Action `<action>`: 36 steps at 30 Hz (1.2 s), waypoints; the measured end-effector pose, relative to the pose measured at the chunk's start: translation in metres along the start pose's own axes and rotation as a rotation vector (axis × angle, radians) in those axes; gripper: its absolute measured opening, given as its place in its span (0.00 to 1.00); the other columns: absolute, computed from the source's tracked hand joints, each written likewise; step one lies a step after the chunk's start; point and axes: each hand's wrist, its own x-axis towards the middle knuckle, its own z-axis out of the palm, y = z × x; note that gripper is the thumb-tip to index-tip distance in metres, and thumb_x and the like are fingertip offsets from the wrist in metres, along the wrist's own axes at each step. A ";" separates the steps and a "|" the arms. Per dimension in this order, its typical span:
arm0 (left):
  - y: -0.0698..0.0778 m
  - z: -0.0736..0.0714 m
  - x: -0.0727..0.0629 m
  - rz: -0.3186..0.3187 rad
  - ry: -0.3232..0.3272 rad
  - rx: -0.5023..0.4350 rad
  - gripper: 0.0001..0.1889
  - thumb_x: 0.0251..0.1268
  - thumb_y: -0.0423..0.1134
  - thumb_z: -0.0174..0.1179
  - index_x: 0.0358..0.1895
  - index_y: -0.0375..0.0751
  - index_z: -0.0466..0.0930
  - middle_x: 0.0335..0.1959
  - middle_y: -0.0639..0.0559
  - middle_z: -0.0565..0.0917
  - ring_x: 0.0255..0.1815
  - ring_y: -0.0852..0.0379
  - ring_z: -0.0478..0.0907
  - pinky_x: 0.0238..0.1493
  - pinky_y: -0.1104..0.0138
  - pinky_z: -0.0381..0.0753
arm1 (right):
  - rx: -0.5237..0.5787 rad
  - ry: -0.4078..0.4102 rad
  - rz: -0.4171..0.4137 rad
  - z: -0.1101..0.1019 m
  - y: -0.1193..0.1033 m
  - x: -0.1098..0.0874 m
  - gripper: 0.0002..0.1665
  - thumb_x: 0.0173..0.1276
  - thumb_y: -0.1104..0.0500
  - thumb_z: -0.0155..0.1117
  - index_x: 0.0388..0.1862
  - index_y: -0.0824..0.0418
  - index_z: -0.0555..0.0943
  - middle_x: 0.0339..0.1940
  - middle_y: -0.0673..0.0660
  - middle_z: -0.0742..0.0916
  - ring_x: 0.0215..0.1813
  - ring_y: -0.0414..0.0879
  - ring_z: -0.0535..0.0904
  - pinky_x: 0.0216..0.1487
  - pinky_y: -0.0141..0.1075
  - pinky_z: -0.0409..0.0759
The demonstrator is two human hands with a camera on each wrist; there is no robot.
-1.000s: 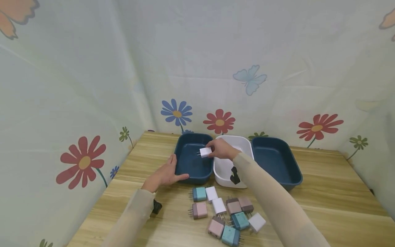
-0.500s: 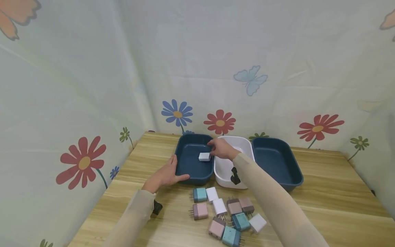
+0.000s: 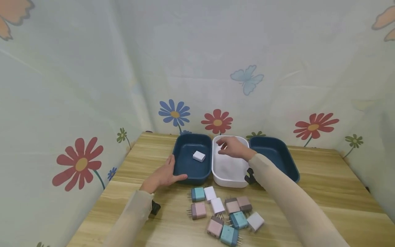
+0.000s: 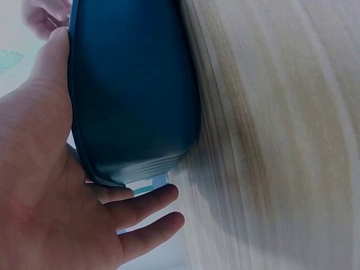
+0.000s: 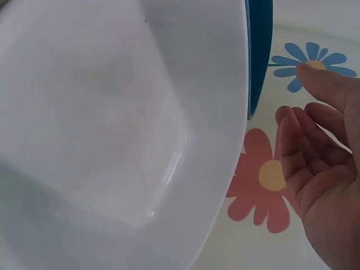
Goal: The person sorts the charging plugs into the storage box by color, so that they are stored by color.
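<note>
Presently, grasps nothing with the right hand, held over the far half of the white bin with loosely bent fingers; in the right wrist view, shows apart from the rim. Rests the left hand against the left blue bin, with the thumb laid on the near rim and the other fingers stretched out along the outside, touching rather than clenching. As for the lone white charger, lies released on the floor of the left blue bin, right of the middle, with prongs pointing left. As for the white bin, stands between the left blue bin and the right blue bin, in a row toward the back of the wooden table.

In front of the bins, displays loose chargers on the wood: nearest the left blue bin, a teal charger beside a second white charger; a little closer, a pink charger and a third white charger; farther right and nearer still, more in pink, teal and white, some touching. Behind the table, hangs with flowers and a butterfly, as for the pale cloth.
</note>
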 end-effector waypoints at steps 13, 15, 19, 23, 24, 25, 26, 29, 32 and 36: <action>-0.005 0.003 0.003 0.005 0.005 -0.002 0.61 0.54 0.68 0.57 0.73 0.30 0.31 0.74 0.33 0.38 0.73 0.39 0.47 0.68 0.50 0.55 | -0.022 -0.029 -0.148 -0.017 0.000 -0.071 0.23 0.58 0.59 0.71 0.52 0.65 0.80 0.46 0.59 0.84 0.43 0.46 0.80 0.42 0.36 0.81; -0.005 0.003 0.003 0.007 0.003 -0.003 0.61 0.54 0.68 0.57 0.73 0.30 0.31 0.74 0.33 0.37 0.73 0.39 0.46 0.68 0.51 0.54 | -0.034 -0.032 -0.156 -0.017 0.000 -0.084 0.23 0.59 0.58 0.71 0.53 0.64 0.80 0.46 0.59 0.84 0.43 0.47 0.80 0.42 0.36 0.81; -0.004 0.003 0.003 0.008 0.001 -0.010 0.61 0.54 0.68 0.57 0.73 0.29 0.31 0.74 0.33 0.37 0.73 0.39 0.46 0.68 0.50 0.54 | -0.055 -0.035 -0.172 -0.017 0.003 -0.108 0.22 0.59 0.56 0.71 0.52 0.62 0.80 0.43 0.54 0.84 0.42 0.47 0.80 0.42 0.38 0.81; -0.005 0.003 0.003 0.013 0.004 -0.006 0.61 0.55 0.68 0.57 0.73 0.29 0.31 0.74 0.33 0.38 0.73 0.39 0.46 0.68 0.50 0.54 | -0.053 -0.041 -0.201 -0.016 0.007 -0.129 0.20 0.60 0.56 0.70 0.51 0.59 0.81 0.42 0.51 0.84 0.41 0.45 0.79 0.41 0.40 0.81; -0.005 0.003 0.004 0.014 0.004 -0.004 0.60 0.55 0.68 0.57 0.73 0.29 0.31 0.74 0.32 0.38 0.73 0.38 0.46 0.68 0.50 0.54 | -0.046 -0.046 -0.207 -0.016 0.008 -0.134 0.20 0.60 0.56 0.70 0.51 0.59 0.81 0.43 0.51 0.84 0.41 0.44 0.79 0.41 0.40 0.81; -0.005 0.003 0.004 0.016 0.005 -0.004 0.60 0.55 0.67 0.57 0.73 0.28 0.31 0.74 0.32 0.38 0.73 0.38 0.47 0.68 0.50 0.55 | -0.036 -0.050 -0.218 -0.015 0.009 -0.138 0.20 0.60 0.56 0.70 0.51 0.59 0.81 0.43 0.51 0.84 0.40 0.44 0.79 0.41 0.40 0.81; -0.005 0.002 0.004 0.018 0.007 -0.001 0.60 0.55 0.67 0.57 0.73 0.28 0.32 0.74 0.32 0.38 0.73 0.38 0.47 0.68 0.50 0.55 | -0.029 -0.058 -0.225 -0.014 0.010 -0.143 0.19 0.60 0.57 0.70 0.50 0.59 0.81 0.42 0.51 0.84 0.39 0.44 0.79 0.40 0.39 0.81; -0.005 0.002 0.004 0.022 0.007 0.001 0.60 0.55 0.67 0.58 0.73 0.28 0.32 0.74 0.32 0.39 0.72 0.38 0.48 0.68 0.50 0.56 | -0.029 -0.074 -0.255 -0.010 0.014 -0.156 0.18 0.59 0.58 0.71 0.49 0.55 0.82 0.40 0.46 0.84 0.37 0.42 0.78 0.37 0.36 0.81; -0.005 0.002 0.005 0.024 0.006 0.005 0.60 0.55 0.68 0.57 0.73 0.28 0.32 0.74 0.32 0.39 0.72 0.37 0.48 0.67 0.50 0.56 | -0.033 -0.093 -0.311 -0.004 0.018 -0.169 0.16 0.59 0.59 0.71 0.47 0.53 0.82 0.40 0.44 0.84 0.36 0.41 0.77 0.35 0.36 0.80; -0.005 0.003 0.005 0.021 -0.001 0.005 0.60 0.55 0.68 0.57 0.73 0.28 0.32 0.74 0.32 0.38 0.72 0.37 0.48 0.68 0.50 0.55 | -0.043 -0.127 -0.374 0.005 0.023 -0.183 0.14 0.59 0.61 0.70 0.45 0.55 0.83 0.40 0.45 0.84 0.38 0.40 0.78 0.35 0.36 0.79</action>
